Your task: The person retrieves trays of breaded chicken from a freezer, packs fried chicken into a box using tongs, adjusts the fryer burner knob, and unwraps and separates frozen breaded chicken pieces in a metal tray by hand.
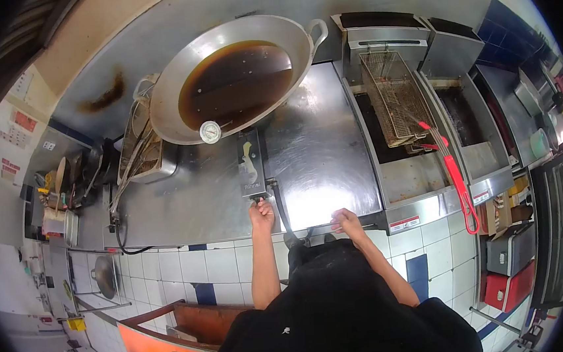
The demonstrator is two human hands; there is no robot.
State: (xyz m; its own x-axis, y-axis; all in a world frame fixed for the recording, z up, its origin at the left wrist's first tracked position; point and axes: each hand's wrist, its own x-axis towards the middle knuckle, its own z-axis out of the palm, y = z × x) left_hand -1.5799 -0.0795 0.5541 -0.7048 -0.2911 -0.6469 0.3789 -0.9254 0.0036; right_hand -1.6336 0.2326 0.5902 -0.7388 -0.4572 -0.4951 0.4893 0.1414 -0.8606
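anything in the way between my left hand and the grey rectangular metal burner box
Nothing visible stands between them: your left hand is right at the near end of the burner box. The black flexible hose runs to the right, beside the hand, not between.

At the centre of the frame, the left hand has its fingers at the front end of a gas burner, the right hand near the counter's edge. A wide pan of dark liquid with a dial thermometer fills the upper centre; a wire basket sits upper right.
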